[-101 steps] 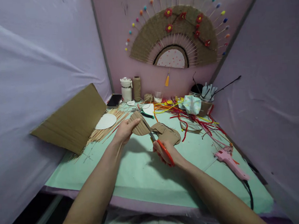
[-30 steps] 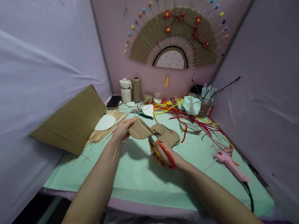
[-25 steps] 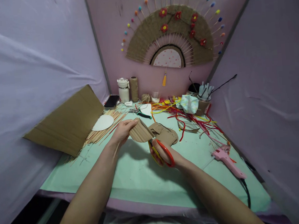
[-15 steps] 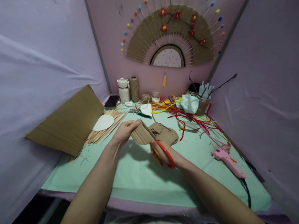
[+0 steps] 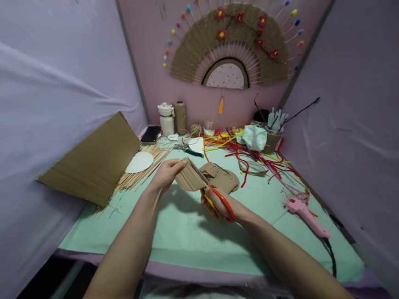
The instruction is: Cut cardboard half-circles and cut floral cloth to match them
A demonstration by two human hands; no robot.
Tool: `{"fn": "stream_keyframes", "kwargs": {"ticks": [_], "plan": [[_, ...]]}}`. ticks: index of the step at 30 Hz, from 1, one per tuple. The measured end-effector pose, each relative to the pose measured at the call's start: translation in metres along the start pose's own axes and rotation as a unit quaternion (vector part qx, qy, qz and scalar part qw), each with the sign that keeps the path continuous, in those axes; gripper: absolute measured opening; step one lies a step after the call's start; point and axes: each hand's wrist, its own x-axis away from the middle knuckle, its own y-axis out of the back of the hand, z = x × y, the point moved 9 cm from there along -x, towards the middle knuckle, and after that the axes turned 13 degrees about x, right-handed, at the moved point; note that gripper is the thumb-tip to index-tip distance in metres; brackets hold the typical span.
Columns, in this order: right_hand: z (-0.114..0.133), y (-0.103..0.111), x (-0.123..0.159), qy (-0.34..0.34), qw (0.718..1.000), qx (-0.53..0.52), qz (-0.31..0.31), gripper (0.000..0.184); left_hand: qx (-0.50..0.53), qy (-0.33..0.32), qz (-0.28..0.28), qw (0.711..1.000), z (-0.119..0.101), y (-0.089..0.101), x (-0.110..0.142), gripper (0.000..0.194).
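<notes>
My left hand pinches the upper left edge of a brown cardboard piece with a rounded lower edge, held above the table. In my right hand is a pair of scissors with red and yellow handles. Their blades meet the cardboard's right side and are mostly hidden by it. Just behind, several cardboard offcuts lie stacked on the green tabletop.
Left stand a large cardboard sheet, a white paper oval and thin sticks. Green-handled pliers lie behind. On the right are pipe cleaners, a cup of glue sticks and a pink glue gun with its cord.
The view has shifted slightly. The scissors' handles look a little wider apart, and both hands keep nearly the same place on the cardboard and scissors.
</notes>
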Motion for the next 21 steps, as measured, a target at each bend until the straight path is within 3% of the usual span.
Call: {"fn": "stream_keyframes", "kwargs": {"ticks": [8,14,21], "plan": [[0.001,0.001,0.001,0.023,0.999,0.044,0.001,0.069,-0.04,-0.011,0.009,0.999,-0.001,-0.001,0.001,0.045],[-0.004,0.007,0.001,-0.032,0.997,0.054,-0.047,0.073,-0.016,0.013,0.006,1.0,0.003,-0.01,0.005,0.043],[-0.004,0.005,0.003,-0.046,0.997,0.03,-0.061,0.075,0.001,0.015,0.011,1.0,0.001,-0.013,0.007,0.043]]}}
